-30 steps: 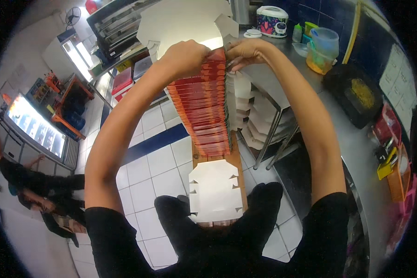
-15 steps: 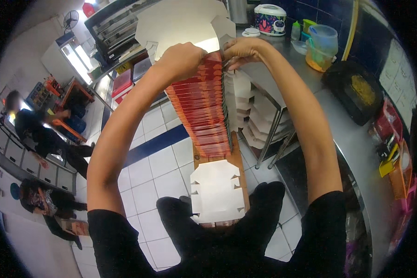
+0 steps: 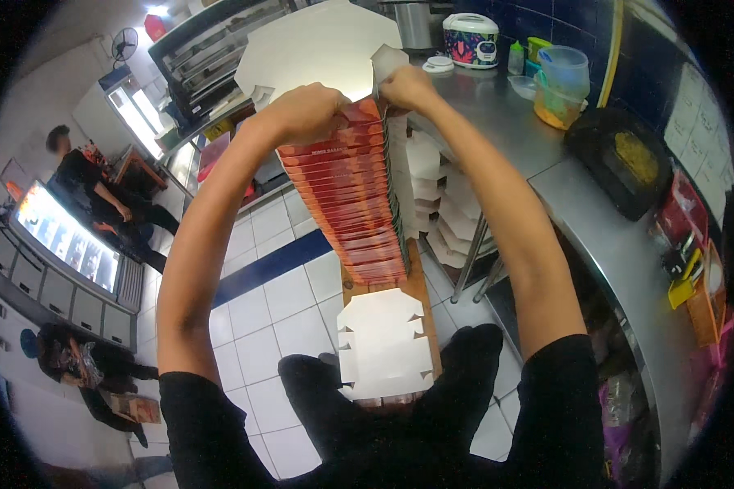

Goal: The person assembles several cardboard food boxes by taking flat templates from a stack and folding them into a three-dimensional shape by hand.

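A tall stack of red and orange printed cardboard food boxes (image 3: pixel 342 196) rises in front of me. On top is an open cardboard box (image 3: pixel 318 45), its pale inside facing up and its lid spread away from me. My left hand (image 3: pixel 308 114) is closed on the near left corner of this box. At its near right corner, my right hand (image 3: pixel 408 88) pinches a raised side flap. The fingertips of both hands are partly hidden. Nearer to me, a flat white box blank (image 3: pixel 386 344) lies on a wooden bench (image 3: pixel 421 281) between my legs.
To the right runs a steel counter (image 3: pixel 546 134) with a rice cooker (image 3: pixel 471 41), plastic tubs (image 3: pixel 559 85) and a black tray (image 3: pixel 624 163). More white box blanks (image 3: pixel 453 212) stand beside the stack. Two people (image 3: pixel 98 191) are at the left, by a lit display fridge (image 3: pixel 69 236).
My right hand has drawn in and turned, now pinching the corner flap upright. The top box has shifted slightly left. The person at the far left appears in a different place and posture.
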The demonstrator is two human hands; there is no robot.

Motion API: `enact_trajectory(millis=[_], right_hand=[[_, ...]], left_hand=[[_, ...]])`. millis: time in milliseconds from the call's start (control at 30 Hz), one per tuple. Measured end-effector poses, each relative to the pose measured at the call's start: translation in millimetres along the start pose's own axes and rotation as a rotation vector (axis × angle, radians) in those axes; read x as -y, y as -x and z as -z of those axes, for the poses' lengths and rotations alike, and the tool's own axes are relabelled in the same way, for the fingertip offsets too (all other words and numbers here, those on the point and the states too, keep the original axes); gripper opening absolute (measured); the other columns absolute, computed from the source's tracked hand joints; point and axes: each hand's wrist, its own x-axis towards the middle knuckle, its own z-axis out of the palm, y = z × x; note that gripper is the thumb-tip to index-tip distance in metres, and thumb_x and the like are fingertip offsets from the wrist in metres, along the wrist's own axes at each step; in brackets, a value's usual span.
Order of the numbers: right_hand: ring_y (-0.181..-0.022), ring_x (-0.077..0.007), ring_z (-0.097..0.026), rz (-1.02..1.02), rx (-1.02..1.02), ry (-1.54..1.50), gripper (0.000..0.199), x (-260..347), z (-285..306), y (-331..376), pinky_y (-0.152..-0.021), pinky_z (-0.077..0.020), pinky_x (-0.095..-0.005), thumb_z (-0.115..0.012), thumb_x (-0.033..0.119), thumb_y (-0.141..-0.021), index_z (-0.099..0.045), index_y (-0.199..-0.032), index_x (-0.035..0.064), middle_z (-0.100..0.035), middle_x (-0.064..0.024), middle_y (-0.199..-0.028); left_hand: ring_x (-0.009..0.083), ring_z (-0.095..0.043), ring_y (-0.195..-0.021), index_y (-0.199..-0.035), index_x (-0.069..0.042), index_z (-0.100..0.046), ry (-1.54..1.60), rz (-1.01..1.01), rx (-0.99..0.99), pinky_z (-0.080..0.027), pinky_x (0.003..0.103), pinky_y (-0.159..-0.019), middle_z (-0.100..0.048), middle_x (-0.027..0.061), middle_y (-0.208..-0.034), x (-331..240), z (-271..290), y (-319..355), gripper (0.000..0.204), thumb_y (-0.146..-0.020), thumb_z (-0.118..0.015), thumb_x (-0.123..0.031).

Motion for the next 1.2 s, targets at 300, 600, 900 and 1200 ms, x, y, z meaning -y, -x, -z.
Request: enact_trajectory(millis=[300, 600, 900, 1200], right_hand=[[-0.122, -0.0446, -0.064, 0.019, 0.063, 0.028, 0.054, 1, 0, -4, -0.103, -0.0519, -0.0472, -0.065, 0.037, -0.086, -0.071, -0.120, -0.0044, -0.067, -0.0304, -0.127], [-0.108, -0.0433, -0.067, -0.095, 0.189, -0.319, 0.079, 20, 8, 13, -0.089, -0.0577, -0.0562, -0.030, 0.061, -0.097, -0.058, -0.133, -0.0041, -0.066, -0.0256, -0.121], [-0.103, -0.0349, -0.069, -0.133, 0.237, -0.402, 0.069, 43, -13, 36, -0.087, -0.0594, -0.0498, -0.031, 0.053, -0.103, -0.057, -0.131, -0.0043, -0.066, -0.0215, -0.121], [-0.110, -0.0357, -0.067, -0.117, 0.169, -0.538, 0.068, 3, -22, 37, -0.095, -0.0575, -0.0500, -0.034, 0.055, -0.105, -0.058, -0.133, -0.0027, -0.066, -0.0214, -0.124]], left_hand=[[0.0407, -0.071, -0.087, -0.110, -0.001, -0.074, 0.207, -0.105, 0.024, -0.055, 0.045, -0.082, -0.074, 0.0240, -0.094, 31, -1, -10, 0.039, -0.099, -0.060, -0.035], [0.0387, -0.065, -0.095, -0.107, 0.000, -0.066, 0.539, 0.112, -0.892, -0.048, 0.045, -0.083, -0.070, 0.0233, -0.101, 107, -104, 30, 0.052, -0.107, -0.040, -0.044], [0.0421, -0.055, -0.082, -0.098, -0.002, -0.056, 0.634, 0.358, -1.433, -0.043, 0.048, -0.078, -0.054, 0.0220, -0.084, 69, -161, 15, 0.043, -0.109, -0.027, -0.032], [0.0432, -0.053, -0.089, -0.097, 0.001, -0.055, 0.603, 0.326, -1.402, -0.040, 0.051, -0.081, -0.055, 0.0234, -0.092, 67, -167, 0, 0.034, -0.106, -0.035, -0.025]])
